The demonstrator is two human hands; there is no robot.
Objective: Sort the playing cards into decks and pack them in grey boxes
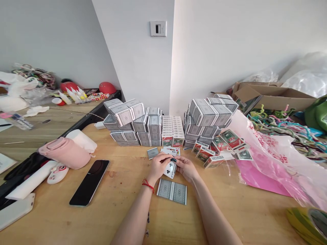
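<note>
My left hand (158,166), with a red string bracelet at the wrist, closes its fingers on playing cards (169,170). The front card is a club card, face toward me and tilted. My right hand (186,167) pinches the same cards from the other side; how many there are is hidden. Just behind the hands lie a few face-up cards (175,150). A face-down card (152,153) rests at their left. Nearer to me, two grey patterned card backs (171,191) lie side by side on the wooden table (122,190).
Stacks of grey-backed decks (125,115) and more decks (206,114) stand along the wall, with red-white card boxes (172,131) between them. Loose card boxes (205,153) and pink plastic (260,177) lie right. A phone (90,183), pink tumbler (66,152) and tape roll (306,221) flank me.
</note>
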